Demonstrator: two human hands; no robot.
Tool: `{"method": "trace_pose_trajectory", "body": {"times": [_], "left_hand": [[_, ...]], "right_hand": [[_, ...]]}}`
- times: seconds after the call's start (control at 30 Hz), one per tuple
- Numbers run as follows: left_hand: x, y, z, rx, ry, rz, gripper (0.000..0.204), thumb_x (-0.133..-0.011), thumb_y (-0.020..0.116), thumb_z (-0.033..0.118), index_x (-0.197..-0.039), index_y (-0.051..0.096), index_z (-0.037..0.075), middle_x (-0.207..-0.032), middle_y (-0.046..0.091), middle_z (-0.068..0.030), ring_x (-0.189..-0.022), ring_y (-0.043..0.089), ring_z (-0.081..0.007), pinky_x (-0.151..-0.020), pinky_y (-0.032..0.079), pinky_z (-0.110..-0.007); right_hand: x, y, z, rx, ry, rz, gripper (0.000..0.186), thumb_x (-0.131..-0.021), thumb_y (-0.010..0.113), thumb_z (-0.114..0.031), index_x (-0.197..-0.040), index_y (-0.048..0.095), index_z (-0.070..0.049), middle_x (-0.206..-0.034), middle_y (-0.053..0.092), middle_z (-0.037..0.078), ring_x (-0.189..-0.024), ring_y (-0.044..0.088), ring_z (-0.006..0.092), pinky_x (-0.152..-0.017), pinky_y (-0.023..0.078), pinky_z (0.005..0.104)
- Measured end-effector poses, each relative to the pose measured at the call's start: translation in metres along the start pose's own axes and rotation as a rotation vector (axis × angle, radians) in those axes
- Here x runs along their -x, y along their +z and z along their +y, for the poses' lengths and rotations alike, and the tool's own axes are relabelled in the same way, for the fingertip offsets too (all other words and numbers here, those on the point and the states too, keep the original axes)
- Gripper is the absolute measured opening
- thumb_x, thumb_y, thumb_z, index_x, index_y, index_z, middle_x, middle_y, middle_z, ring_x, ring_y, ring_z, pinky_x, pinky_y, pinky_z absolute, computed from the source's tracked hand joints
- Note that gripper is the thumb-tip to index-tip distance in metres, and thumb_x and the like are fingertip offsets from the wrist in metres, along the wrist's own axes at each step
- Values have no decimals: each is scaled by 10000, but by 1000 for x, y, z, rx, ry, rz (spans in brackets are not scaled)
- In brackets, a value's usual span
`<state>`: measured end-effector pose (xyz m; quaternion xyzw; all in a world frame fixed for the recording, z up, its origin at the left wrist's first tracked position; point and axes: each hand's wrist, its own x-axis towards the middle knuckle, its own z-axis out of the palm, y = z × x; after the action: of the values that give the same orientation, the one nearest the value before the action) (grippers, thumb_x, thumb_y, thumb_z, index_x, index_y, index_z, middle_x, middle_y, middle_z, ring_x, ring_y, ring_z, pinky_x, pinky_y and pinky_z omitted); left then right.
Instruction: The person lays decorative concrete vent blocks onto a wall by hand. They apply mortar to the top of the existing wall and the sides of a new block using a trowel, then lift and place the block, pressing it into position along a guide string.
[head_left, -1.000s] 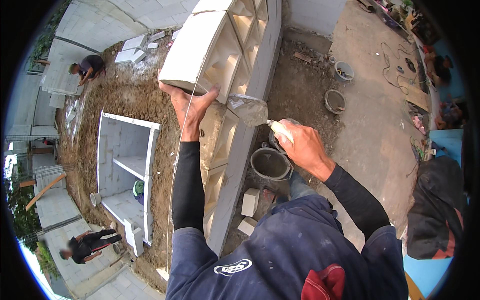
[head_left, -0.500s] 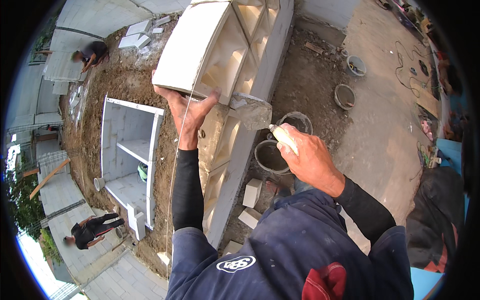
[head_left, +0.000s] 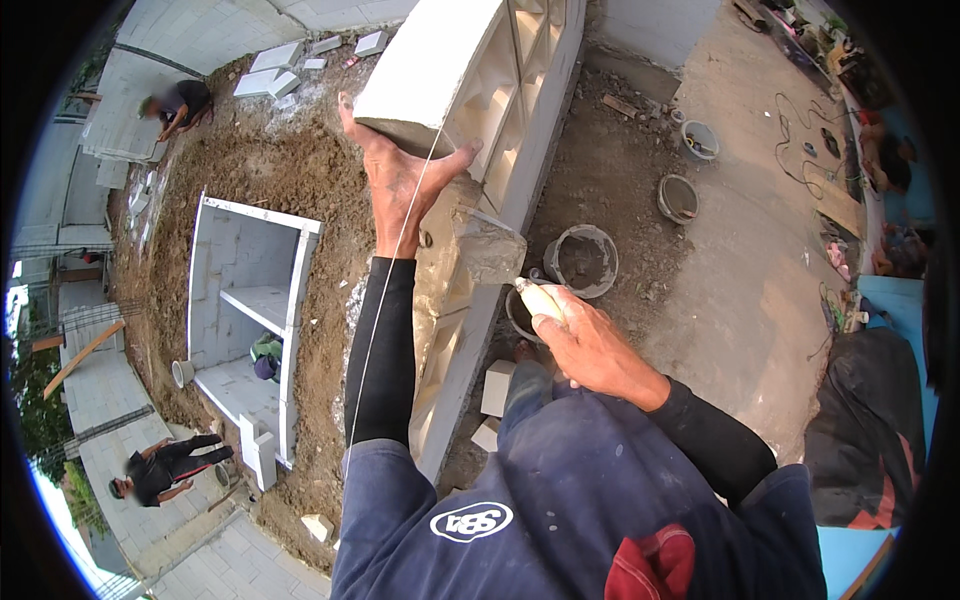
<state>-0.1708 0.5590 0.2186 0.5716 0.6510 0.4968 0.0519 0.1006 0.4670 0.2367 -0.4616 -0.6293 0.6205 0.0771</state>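
My left hand [head_left: 405, 185] is clasped across the near end of a pale block [head_left: 415, 70] on top of the wall. Its fingers lie on the left edge and the thumb on the right side. A taut string [head_left: 385, 330] passes over this hand. In my right hand [head_left: 605, 350] is a trowel by its cream handle [head_left: 541, 300]. The mortar-smeared trowel blade [head_left: 492, 250] lies at the wall top, just nearer than the block. Grey-brown mortar covers part of the wall top beside it, and hollow patterned blocks [head_left: 495, 120] form the wall's right side.
Buckets of grey mix [head_left: 585, 262] stand on the dirt right of the wall, with loose blocks [head_left: 497, 388] near my legs. On the left, a white block enclosure [head_left: 245, 210] stands in bare soil. Co-workers [head_left: 170, 470] are at the left and far left. Cables [head_left: 790, 140] lie far right.
My left hand and the block end have shifted farther away, leaving more wall top showing. The trowel in my right hand has come slightly nearer and left. My view has shifted a little.
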Motion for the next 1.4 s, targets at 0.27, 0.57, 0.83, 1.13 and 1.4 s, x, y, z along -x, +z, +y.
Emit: {"method": "trace_pose_trajectory", "body": {"times": [0.27,0.57,0.83,1.13,1.4], "left_hand": [[-5,15,-19,161,93,-22,1146,-615,953,314,-1381,142,50,-1250,507,-256,-1101,640,-385,-941,590,-425],[-9,17,-24,182,127,20,1137,-586,946,294,-1372,159,59,-1241,480,-236,-1101,601,-379,-931,554,-470],[-5,13,-18,198,81,6,1152,-573,931,266,-1397,155,50,-1245,504,-241,-1116,612,-355,-955,570,-417],[-8,15,-22,143,126,20,1124,-594,920,258,-1383,146,56,-1214,519,-246,-1053,640,-352,-901,594,-422],[-4,13,-15,142,104,6,1117,-606,918,240,-1383,141,43,-1212,522,-253,-1052,651,-349,-906,603,-404]], "right_hand": [[26,88,-29,-584,328,-55,386,-1062,481,-402,-1186,444,-39,-762,506,32,-476,492,89,-353,362,245],[-32,112,-25,-795,203,169,310,-1067,512,-401,-1149,456,-108,-794,488,10,-438,405,58,-338,306,215],[-32,24,8,-147,66,85,464,-1042,565,-366,-1354,533,-25,-730,594,76,-492,579,170,-455,471,327],[-27,17,2,288,-47,226,390,-1007,541,-286,-1273,565,-2,-1020,702,308,-966,661,513,-846,512,562],[-32,-19,-3,411,-113,107,361,-1014,537,-281,-1253,564,-13,-982,705,292,-929,668,504,-830,513,559]]}}
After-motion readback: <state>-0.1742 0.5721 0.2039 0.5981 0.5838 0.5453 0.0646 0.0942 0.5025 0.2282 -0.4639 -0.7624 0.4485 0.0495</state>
